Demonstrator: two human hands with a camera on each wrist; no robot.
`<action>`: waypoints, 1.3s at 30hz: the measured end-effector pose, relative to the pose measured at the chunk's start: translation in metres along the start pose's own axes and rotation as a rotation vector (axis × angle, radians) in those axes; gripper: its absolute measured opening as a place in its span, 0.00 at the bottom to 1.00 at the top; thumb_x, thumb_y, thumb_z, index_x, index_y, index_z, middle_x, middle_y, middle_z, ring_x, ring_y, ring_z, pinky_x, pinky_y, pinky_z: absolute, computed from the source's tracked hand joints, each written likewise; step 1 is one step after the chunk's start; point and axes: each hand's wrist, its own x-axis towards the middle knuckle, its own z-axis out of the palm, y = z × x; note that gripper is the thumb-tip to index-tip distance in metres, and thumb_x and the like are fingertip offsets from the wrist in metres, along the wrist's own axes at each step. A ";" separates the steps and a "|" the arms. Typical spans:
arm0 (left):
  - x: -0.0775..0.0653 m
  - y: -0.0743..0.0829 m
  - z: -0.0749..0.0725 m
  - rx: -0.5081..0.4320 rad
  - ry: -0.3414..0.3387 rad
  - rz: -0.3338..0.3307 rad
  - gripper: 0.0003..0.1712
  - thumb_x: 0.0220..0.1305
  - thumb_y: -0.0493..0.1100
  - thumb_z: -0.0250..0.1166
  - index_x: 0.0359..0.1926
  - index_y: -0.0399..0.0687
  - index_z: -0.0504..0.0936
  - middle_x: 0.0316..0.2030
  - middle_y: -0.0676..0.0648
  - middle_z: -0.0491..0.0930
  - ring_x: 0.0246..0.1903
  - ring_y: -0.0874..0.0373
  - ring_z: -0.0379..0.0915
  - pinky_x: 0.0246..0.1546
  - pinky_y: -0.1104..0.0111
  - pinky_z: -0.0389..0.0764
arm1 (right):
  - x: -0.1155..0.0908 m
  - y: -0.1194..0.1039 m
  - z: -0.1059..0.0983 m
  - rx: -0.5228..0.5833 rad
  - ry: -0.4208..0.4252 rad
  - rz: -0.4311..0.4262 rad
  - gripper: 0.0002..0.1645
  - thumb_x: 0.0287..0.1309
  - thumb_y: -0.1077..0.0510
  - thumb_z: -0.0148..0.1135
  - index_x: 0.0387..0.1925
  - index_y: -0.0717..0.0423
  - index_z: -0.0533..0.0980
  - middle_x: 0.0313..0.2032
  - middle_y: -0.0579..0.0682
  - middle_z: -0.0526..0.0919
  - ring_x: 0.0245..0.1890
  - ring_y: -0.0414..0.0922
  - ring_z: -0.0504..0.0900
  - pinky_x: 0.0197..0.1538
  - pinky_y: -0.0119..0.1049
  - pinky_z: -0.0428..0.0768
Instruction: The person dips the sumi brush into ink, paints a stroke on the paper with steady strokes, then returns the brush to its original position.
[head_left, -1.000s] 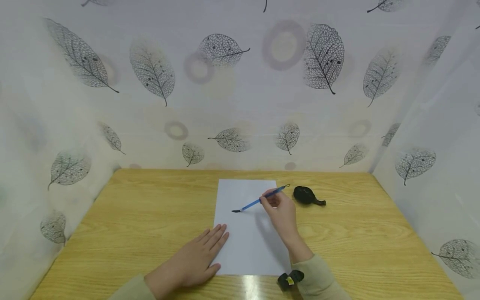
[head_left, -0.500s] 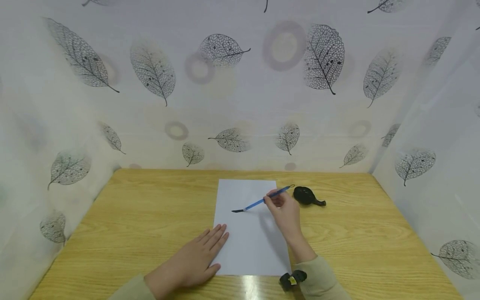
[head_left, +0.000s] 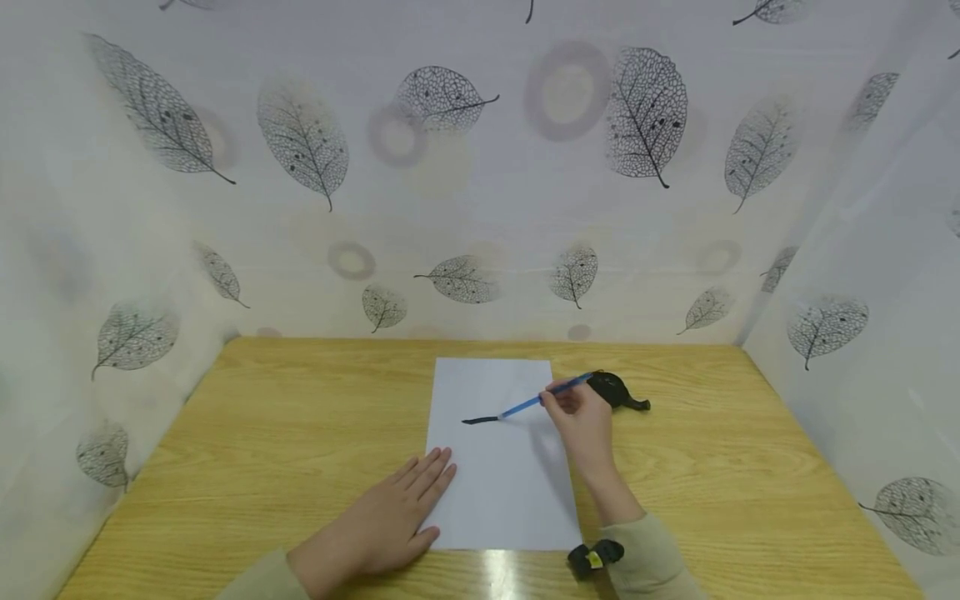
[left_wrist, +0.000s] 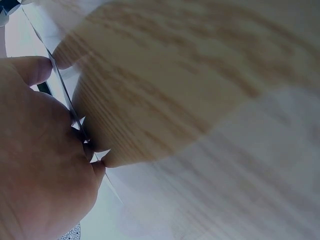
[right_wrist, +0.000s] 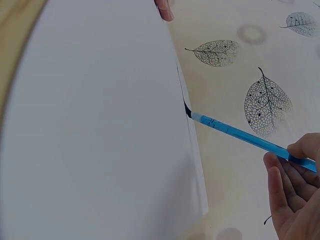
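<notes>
A white sheet of paper (head_left: 495, 492) lies on the wooden table. My left hand (head_left: 393, 517) rests flat over its lower left edge, fingers straight. My right hand (head_left: 585, 421) pinches a blue paintbrush (head_left: 522, 406) between thumb and fingers, above the paper's right side. In the right wrist view the dark bristles (right_wrist: 188, 110) of the brush touch the sheet. A short black stroke (head_left: 477, 420) runs leftward from the brush tip. Behind the right hand sits a black spoon-shaped ink dish (head_left: 617, 390), partly covered by that hand and the brush's end.
The wooden table (head_left: 300, 417) stretches out on both sides of the paper. A leaf-patterned curtain (head_left: 480, 183) encloses it at the back and sides. A black strap with a small device (head_left: 595, 558) is at the right wrist.
My right hand has moved to the right with the paintbrush, and the black stroke has grown longer behind the tip. My left hand has stayed in place on the paper.
</notes>
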 end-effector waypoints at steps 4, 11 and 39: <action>0.000 0.000 0.000 0.006 0.011 0.005 0.42 0.81 0.60 0.50 0.84 0.42 0.55 0.86 0.42 0.49 0.85 0.47 0.47 0.83 0.51 0.60 | 0.000 0.001 -0.004 -0.010 0.005 0.021 0.04 0.63 0.69 0.72 0.39 0.65 0.85 0.34 0.62 0.91 0.31 0.36 0.88 0.37 0.21 0.84; -0.002 -0.001 -0.002 0.008 0.019 0.013 0.42 0.81 0.60 0.50 0.84 0.42 0.56 0.85 0.41 0.50 0.85 0.46 0.49 0.83 0.51 0.61 | 0.002 0.007 -0.014 -0.016 0.007 0.023 0.04 0.63 0.69 0.72 0.40 0.66 0.85 0.35 0.63 0.91 0.32 0.36 0.88 0.37 0.21 0.84; -0.002 -0.004 0.006 0.001 0.074 0.042 0.41 0.81 0.59 0.50 0.83 0.40 0.57 0.85 0.39 0.52 0.84 0.44 0.51 0.83 0.52 0.61 | 0.001 0.015 -0.036 -0.102 0.016 0.061 0.08 0.68 0.65 0.70 0.45 0.66 0.85 0.37 0.62 0.92 0.33 0.38 0.90 0.37 0.20 0.83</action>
